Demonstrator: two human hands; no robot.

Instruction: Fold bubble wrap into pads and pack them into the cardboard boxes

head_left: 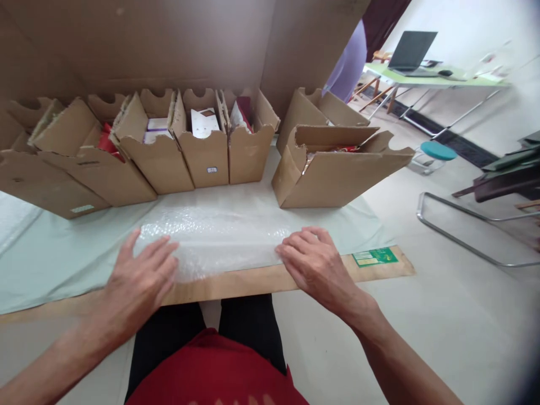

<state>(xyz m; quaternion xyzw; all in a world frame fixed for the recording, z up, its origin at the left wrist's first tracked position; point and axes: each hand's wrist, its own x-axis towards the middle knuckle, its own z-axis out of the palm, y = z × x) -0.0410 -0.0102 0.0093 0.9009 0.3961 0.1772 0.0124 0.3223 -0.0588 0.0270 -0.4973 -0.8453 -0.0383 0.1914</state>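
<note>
One long piece of clear, glossy plastic bubble wrap (219, 242), laid lengthwise before me on a pale green cloth (76, 264), its near edge reaching over the bare strip of a light brown wooden desk (253, 284). My left hand (145, 270), slightly blurred: at the left end of the wrap, fingers spread and unclenched, thumb apart. My right hand (310, 256): at the right end, fingers bent over the edge; whether they pinch the film I cannot tell. Beyond the wrap, five brown cardboard file boxes (206, 157) in a row, open at the top, with notched rims; the second from the left holds a bright red item (110, 143), the middle one small white-and-purple cartons (157, 129), the fourth a white carton (205, 122). To their right, two further brown cardboard boxes (341, 180), one in front of the other. Behind the row, a tall brown cardboard panel (169, 45). On the desk's right corner, one green-and-white printed label (375, 256). Farther off, one dark open laptop (412, 53) and one round blue-topped stool (439, 150).
</note>
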